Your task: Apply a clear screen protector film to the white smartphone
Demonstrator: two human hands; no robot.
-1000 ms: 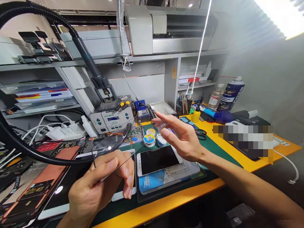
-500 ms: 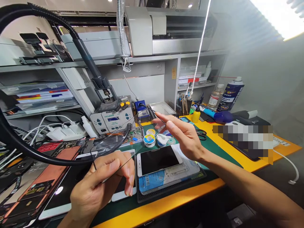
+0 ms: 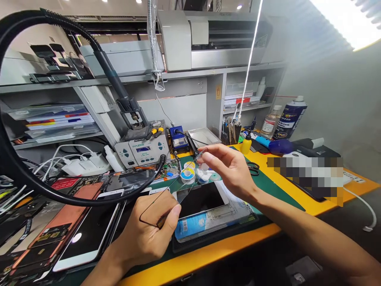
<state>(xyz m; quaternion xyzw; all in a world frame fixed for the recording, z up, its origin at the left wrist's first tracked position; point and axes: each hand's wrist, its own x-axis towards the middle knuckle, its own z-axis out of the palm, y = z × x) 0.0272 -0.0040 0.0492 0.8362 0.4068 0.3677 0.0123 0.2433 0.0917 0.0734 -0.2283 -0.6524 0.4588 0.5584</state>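
Note:
Between my hands is a clear screen protector (image 3: pixel 171 190) with a thin black border, tilted above the mat. My left hand (image 3: pixel 153 226) is curled at its lower end, thumb pressed against the black edge. With thumb and fingertips, my right hand (image 3: pixel 229 167) pinches the upper end. Beneath them lies a white-framed phone (image 3: pixel 204 200) with a dark screen. It rests on a blue and grey packet (image 3: pixel 196 227), which lies on a black tray-like pad (image 3: pixel 184 247).
Phones and phone parts, including a white tablet-like device (image 3: pixel 86 234), crowd the left. A black hose (image 3: pixel 8 159) loops in front. Behind are a rework station (image 3: pixel 145 151), solder spools (image 3: pixel 188 174), scissors (image 3: pixel 253 169), a yellow bottle (image 3: pixel 246 143) and a spray can (image 3: pixel 290 117).
My left hand has moved right and turned, its fingers now curled with the thumb at the protector's lower edge. My right hand has shifted slightly, still pinching the upper end.

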